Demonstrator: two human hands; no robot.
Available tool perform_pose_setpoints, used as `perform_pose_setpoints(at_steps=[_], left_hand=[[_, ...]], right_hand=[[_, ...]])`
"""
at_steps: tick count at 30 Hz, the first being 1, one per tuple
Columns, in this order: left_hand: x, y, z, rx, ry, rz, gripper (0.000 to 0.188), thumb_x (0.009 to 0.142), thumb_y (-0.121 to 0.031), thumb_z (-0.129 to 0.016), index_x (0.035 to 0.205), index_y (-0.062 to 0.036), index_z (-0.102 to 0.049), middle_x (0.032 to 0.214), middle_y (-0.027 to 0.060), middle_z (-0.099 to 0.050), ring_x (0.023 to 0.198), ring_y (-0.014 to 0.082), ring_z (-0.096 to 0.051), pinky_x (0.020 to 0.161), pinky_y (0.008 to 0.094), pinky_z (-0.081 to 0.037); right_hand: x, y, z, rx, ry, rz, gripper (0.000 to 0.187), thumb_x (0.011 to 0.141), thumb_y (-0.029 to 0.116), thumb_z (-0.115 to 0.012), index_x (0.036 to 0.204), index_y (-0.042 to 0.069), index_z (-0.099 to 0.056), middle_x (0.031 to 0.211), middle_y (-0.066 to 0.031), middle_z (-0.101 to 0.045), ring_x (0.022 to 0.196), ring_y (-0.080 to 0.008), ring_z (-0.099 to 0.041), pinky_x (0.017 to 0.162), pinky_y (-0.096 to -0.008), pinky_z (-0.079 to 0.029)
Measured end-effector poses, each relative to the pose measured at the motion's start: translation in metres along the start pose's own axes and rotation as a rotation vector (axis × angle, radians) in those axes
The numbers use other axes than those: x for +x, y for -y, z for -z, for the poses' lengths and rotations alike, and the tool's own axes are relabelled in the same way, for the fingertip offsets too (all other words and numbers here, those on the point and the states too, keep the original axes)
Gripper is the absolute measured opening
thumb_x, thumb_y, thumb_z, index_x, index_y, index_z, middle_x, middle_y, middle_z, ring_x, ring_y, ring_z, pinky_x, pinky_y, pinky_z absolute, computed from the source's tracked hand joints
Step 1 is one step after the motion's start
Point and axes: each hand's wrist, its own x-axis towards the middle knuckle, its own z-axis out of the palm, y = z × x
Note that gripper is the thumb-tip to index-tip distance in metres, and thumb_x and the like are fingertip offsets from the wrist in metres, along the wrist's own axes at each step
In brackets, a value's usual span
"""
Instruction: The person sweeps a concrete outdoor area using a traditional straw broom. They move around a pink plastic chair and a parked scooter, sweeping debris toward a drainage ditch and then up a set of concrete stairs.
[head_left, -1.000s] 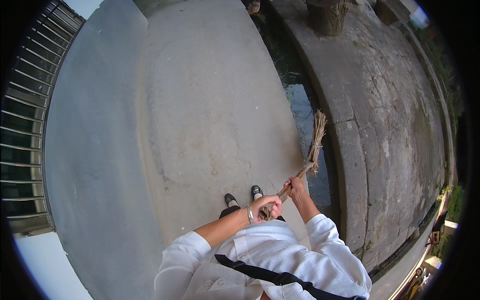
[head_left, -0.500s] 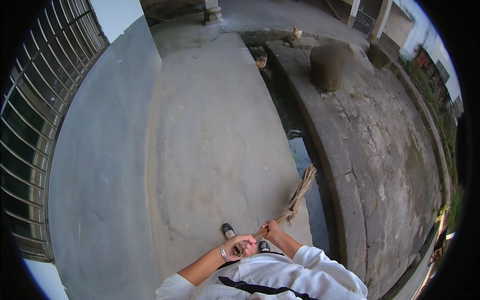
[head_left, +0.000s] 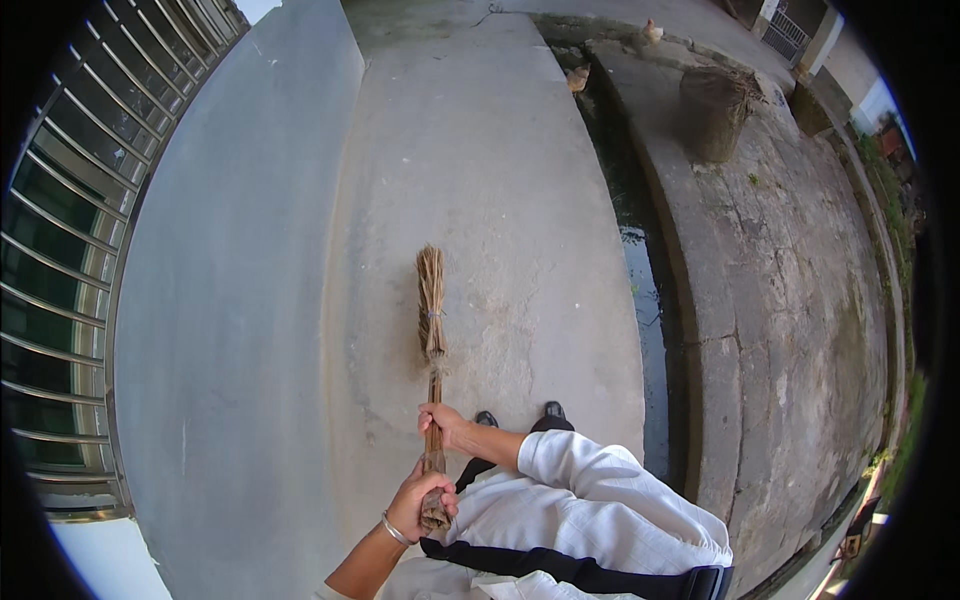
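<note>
Both my hands grip a straw broom point(head_left: 431, 310). Its bristle end points away from me over the concrete walkway point(head_left: 500, 200), left of my feet. Near the butt of the handle, my left hand point(head_left: 418, 503), with a bracelet at the wrist, is wrapped round the wood. Further up the handle, just below the bound straw, my right hand point(head_left: 442, 425) is closed. The broom lies almost in line with the walkway; whether its tip touches the ground I cannot tell.
A bare wall point(head_left: 250, 250) with a barred window point(head_left: 60, 300) runs along the left. On the right a water-filled drainage channel point(head_left: 650, 310) separates the walkway from a raised stone slab point(head_left: 790, 330). A stump-like block point(head_left: 714, 115) and a chicken point(head_left: 652, 32) stand there; another chicken point(head_left: 578, 78) is by the channel.
The broom has swung from the right, over the channel's edge, to the left across the walkway. Both hands moved left with it, and the view has shifted.
</note>
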Motion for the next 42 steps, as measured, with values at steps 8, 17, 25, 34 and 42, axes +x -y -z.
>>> perform_pose_setpoints(at_steps=[8,17,25,34,42], left_hand=[[0.095,-0.038,-0.013,-0.179,-0.128,-0.161,0.008,0.078,-0.008,-0.053,0.074,-0.0038,-0.047,0.067,0.0039,-0.047,0.057,0.0105,-0.048,0.053,0.0226,-0.042],[0.193,-0.015,-0.170,0.084,0.076,0.004,0.010,0.077,-0.009,-0.051,0.080,-0.0068,-0.042,0.063,0.0053,-0.052,0.057,0.0163,-0.053,0.058,0.0314,-0.048],[0.281,0.052,-0.283,0.338,0.334,0.379,0.033,0.074,-0.007,-0.055,0.097,-0.0059,-0.031,0.064,0.0068,-0.052,0.056,0.0182,-0.056,0.055,0.0336,-0.049],[0.360,0.029,-0.329,0.009,0.444,0.804,0.013,0.079,-0.009,-0.051,0.071,-0.0023,-0.043,0.063,0.0025,-0.045,0.054,0.0059,-0.046,0.046,0.0167,-0.043],[0.338,0.010,-0.288,-0.081,0.342,0.799,0.012,0.080,-0.009,-0.048,0.073,-0.0014,-0.042,0.063,0.0009,-0.043,0.051,0.0046,-0.044,0.046,0.0159,-0.042]], right_hand=[[0.087,0.058,-0.007,0.142,0.045,-0.256,0.020,0.083,0.008,-0.043,0.064,0.007,-0.037,0.049,-0.0010,-0.039,0.040,-0.0119,-0.040,0.040,-0.0274,-0.042],[-0.021,0.227,0.072,0.414,0.087,-0.184,0.019,0.083,0.007,-0.043,0.066,0.006,-0.036,0.052,-0.0013,-0.040,0.041,-0.0104,-0.041,0.039,-0.0218,-0.040],[-0.171,0.350,0.195,0.652,0.072,0.203,0.020,0.086,0.009,-0.043,0.068,0.005,-0.037,0.054,-0.0021,-0.041,0.043,-0.0098,-0.041,0.040,-0.0206,-0.040],[-0.220,0.435,0.272,0.447,-0.533,0.700,0.012,0.081,0.002,-0.039,0.070,0.005,-0.038,0.054,-0.0049,-0.040,0.041,-0.0160,-0.040,0.040,-0.0282,-0.041],[-0.168,0.391,0.249,0.326,-0.576,0.557,0.008,0.079,0.000,-0.038,0.072,0.003,-0.039,0.054,-0.0083,-0.039,0.043,-0.0191,-0.040,0.041,-0.0319,-0.042]])
